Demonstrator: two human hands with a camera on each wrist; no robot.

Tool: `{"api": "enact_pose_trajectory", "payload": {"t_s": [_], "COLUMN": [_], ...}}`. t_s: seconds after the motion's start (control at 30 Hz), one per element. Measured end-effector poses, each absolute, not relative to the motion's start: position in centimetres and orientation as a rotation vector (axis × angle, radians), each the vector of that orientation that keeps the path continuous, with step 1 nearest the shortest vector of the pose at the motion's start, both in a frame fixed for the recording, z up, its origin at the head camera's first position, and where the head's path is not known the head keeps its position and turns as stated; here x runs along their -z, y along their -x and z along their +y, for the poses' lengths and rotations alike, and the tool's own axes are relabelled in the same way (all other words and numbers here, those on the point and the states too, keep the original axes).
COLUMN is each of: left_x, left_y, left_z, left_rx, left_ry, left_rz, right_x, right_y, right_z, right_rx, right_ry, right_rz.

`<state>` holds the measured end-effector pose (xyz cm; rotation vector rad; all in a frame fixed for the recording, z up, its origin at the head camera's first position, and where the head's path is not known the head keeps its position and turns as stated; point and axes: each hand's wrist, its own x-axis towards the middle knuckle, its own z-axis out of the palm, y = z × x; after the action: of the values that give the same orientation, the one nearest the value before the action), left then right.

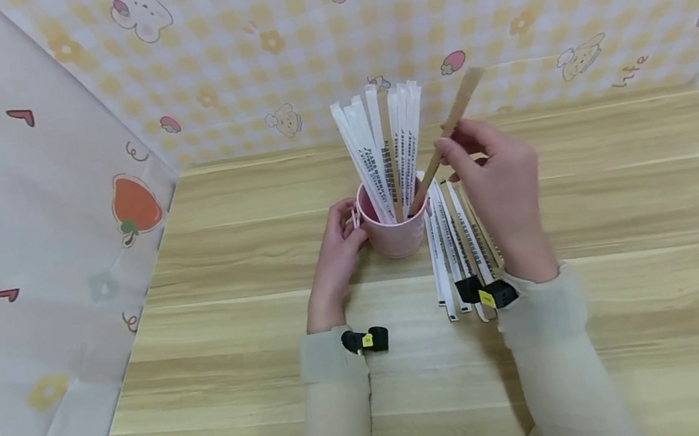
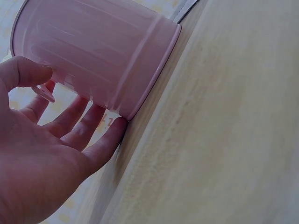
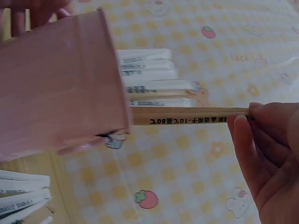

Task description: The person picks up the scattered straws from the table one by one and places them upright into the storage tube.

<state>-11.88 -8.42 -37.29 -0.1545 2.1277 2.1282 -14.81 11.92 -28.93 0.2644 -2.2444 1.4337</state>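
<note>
- Paper-wrapped straws (image 1: 443, 264), white and brown, lie roughly side by side on the worktop (image 1: 212, 389), just beside the pink bucket, their near ends uneven. Each should be very light; the smooth wrappers probably slide over one another, so a pinch on one alone, near its end, looks surest.
- At the bucket's side, the left grip (image 1: 334, 262) is partly closed, thumb by the small side handle (image 2: 45, 94) and bent fingers against the wall.
- Upright on the worktop, the pink bucket (image 1: 397, 242) looks thin-walled, stiff and light, with a glossy, perhaps slippery coat. Tall contents could make it tip; a hold at the side, by the handle, suits it.
- To the right of the bucket, the right grip (image 1: 499, 173) is nearly closed, pinching a brown-wrapped straw (image 1: 460, 102) between thumb and fingertips about midway along. That straw leans to the right, its lower end inside the bucket's mouth. It is likely fairly stiff lengthwise but easy to crease, so a gentle pinch is enough.
- Fanned above the rim stand white-wrapped straws (image 1: 359, 133) with another brown one (image 1: 386, 122) among them; their wrappers may rub or catch.
- Behind everything hangs a yellow-checked backdrop (image 1: 218, 64).
</note>
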Motion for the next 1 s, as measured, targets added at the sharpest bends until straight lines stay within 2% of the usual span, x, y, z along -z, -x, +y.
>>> {"api": "enact_pose_trajectory", "payload": {"t_s": [0.67, 1.0], "left_x": [38.3, 39.8], "left_y": [12.3, 12.7], "left_z": [-8.6, -8.7], "left_rx": [-2.135, -2.152], "left_ry": [0.158, 0.150], "left_rz": [2.124, 2.140], "right_x": [33.4, 33.3], "right_y": [16.5, 16.6], "right_z": [10.0, 10.7], "right_rx": [-1.246, -1.256], "right_ry": [-0.199, -0.176], "right_rz": [-2.672, -2.763]}}
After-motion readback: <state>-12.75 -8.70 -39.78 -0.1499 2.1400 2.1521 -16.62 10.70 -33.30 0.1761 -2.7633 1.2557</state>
